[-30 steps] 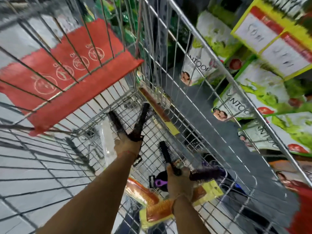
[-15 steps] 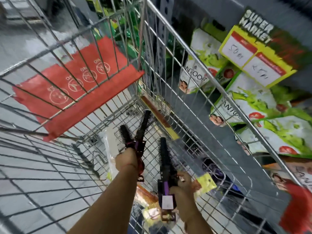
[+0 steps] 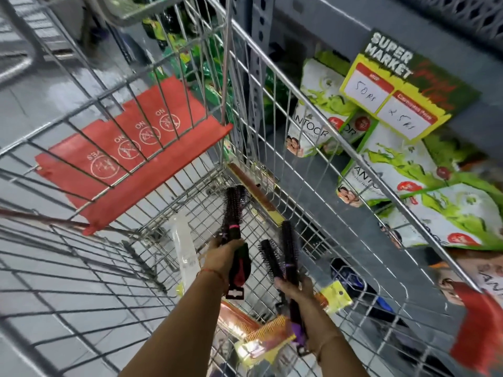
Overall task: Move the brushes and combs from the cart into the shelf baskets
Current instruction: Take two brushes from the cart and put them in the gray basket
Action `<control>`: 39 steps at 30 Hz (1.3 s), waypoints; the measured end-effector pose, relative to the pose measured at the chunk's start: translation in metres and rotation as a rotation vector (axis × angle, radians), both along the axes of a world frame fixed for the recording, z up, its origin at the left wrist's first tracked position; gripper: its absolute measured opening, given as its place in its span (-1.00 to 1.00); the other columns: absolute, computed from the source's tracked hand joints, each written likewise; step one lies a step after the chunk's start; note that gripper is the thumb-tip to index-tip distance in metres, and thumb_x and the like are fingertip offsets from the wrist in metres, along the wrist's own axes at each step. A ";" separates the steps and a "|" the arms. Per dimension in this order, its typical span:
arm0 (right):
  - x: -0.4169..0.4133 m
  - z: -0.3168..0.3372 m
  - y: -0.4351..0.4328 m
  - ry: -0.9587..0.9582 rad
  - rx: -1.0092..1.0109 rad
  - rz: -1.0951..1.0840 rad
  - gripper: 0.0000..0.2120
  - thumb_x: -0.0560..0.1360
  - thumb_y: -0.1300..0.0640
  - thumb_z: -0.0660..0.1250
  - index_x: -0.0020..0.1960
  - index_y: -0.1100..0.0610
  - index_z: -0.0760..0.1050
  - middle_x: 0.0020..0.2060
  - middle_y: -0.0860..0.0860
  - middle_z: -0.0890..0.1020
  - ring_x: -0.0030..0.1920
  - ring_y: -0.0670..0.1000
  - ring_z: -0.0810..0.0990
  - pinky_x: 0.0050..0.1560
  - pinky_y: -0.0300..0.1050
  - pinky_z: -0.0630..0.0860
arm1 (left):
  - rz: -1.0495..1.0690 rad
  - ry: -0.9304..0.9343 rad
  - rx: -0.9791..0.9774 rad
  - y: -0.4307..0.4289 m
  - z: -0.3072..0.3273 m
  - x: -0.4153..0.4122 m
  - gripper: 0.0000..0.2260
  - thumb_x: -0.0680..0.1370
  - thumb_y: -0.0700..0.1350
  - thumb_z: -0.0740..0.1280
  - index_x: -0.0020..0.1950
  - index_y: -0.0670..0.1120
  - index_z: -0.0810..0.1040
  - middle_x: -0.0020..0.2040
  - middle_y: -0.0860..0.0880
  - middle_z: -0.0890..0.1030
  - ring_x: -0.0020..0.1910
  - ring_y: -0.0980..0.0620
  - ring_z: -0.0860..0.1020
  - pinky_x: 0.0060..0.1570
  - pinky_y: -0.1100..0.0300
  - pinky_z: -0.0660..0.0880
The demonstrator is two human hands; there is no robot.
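Note:
Both hands are inside the wire shopping cart (image 3: 285,85). My left hand (image 3: 221,257) grips two black round brushes (image 3: 233,210) by their handles, bristle heads pointing away from me. My right hand (image 3: 295,291) holds two more black round brushes (image 3: 285,248) with purple on the handles, heads raised. Beneath my arms, on the cart bottom, lie orange combs on yellow cards (image 3: 268,337) and a clear packet (image 3: 185,251). No shelf basket is visible.
The cart's red child-seat flap (image 3: 130,159) hangs to the left. Right of the cart stands a shelf of green-and-white pouches (image 3: 435,208) with a yellow price sign (image 3: 392,99). A dark blue item (image 3: 351,278) lies outside the cart's right wall. Grey tiled floor lies at the left.
Both hands have lifted the brushes up from the cart bottom. The right hand turned its brushes upright and now holds two together. My view has tilted up toward the shelf.

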State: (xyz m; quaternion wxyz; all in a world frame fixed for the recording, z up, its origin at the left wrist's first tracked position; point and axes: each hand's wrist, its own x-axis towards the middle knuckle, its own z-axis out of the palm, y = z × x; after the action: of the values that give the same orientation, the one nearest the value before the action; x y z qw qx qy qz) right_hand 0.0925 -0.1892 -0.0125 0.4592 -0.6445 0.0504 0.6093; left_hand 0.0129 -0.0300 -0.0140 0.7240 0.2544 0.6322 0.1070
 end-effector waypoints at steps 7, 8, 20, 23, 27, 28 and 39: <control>0.011 -0.014 0.000 0.265 0.091 -0.196 -0.69 0.28 0.29 0.31 0.02 0.19 0.51 -0.18 0.20 0.65 -0.13 0.18 0.61 -0.13 0.06 0.52 | -0.144 -0.068 -0.110 -0.001 -0.007 0.001 -0.76 0.57 -0.25 0.22 0.15 -0.03 0.24 -0.19 -0.19 0.55 -0.31 -0.15 0.56 -0.39 0.06 0.55; 0.012 -0.015 0.000 0.266 0.104 -0.191 -0.71 0.31 0.35 0.28 0.01 0.17 0.53 -0.10 0.20 0.66 -0.02 0.21 0.58 -0.03 0.14 0.49 | -0.148 -0.067 -0.124 -0.001 -0.009 0.000 -0.75 0.57 -0.24 0.23 0.16 -0.02 0.25 -0.19 -0.19 0.55 -0.30 -0.15 0.56 -0.34 0.02 0.53; 0.021 0.036 0.001 0.024 0.122 -0.108 -0.62 0.44 0.53 0.19 0.13 0.19 0.48 0.06 0.14 0.61 0.15 0.16 0.52 0.32 0.19 0.35 | -0.073 -0.257 0.043 -0.011 0.060 -0.006 -0.66 0.57 -0.21 0.23 0.33 -0.21 0.31 -0.01 -0.24 0.59 -0.24 -0.14 0.62 -0.34 0.13 0.59; 0.029 0.081 -0.001 -0.009 0.174 -0.117 -0.59 0.43 0.56 0.19 0.25 0.32 0.39 0.16 0.22 0.53 0.20 0.14 0.47 0.32 0.08 0.35 | -0.141 -0.273 0.181 -0.017 0.113 -0.010 -0.65 0.51 -0.30 0.30 0.28 -0.19 0.41 0.05 -0.28 0.57 -0.11 -0.21 0.58 -0.21 0.08 0.55; 0.055 0.148 -0.012 -0.035 0.365 -0.144 -0.56 0.42 0.62 0.10 -0.05 0.22 0.61 -0.20 -0.01 0.72 -0.10 -0.03 0.66 -0.17 -0.27 0.60 | -0.264 -0.384 0.460 -0.035 0.180 0.009 -0.75 0.46 -0.40 0.31 0.07 -0.15 0.57 -0.39 0.06 0.67 -0.48 0.09 0.60 -0.47 0.28 0.54; 0.063 0.171 -0.020 -0.056 0.443 -0.176 -0.46 0.40 0.65 0.07 -0.23 0.14 0.67 -0.32 -0.07 0.73 -0.21 -0.12 0.68 -0.25 -0.33 0.59 | -0.307 -0.437 0.540 -0.041 0.199 0.023 -0.76 0.45 -0.42 0.31 0.01 -0.14 0.60 -0.41 0.10 0.67 -0.48 0.15 0.59 -0.42 0.29 0.55; 0.179 0.367 -0.158 -0.706 0.837 -0.691 -0.75 0.32 0.33 0.25 -0.05 0.11 0.52 -0.29 -0.10 0.70 -0.26 -0.13 0.65 -0.06 -0.19 0.59 | -0.619 -0.805 0.796 -0.163 0.373 0.233 -0.79 0.43 -0.27 0.43 -0.30 -0.02 0.50 -0.34 0.02 0.55 -0.36 0.19 0.48 -0.26 0.37 0.43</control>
State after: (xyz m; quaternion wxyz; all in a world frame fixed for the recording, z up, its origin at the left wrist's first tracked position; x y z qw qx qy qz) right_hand 0.2716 -0.3467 0.3543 0.8301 -0.5193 -0.1411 0.1459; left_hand 0.2462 -0.1932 0.3590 0.7521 0.6142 0.1204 0.2067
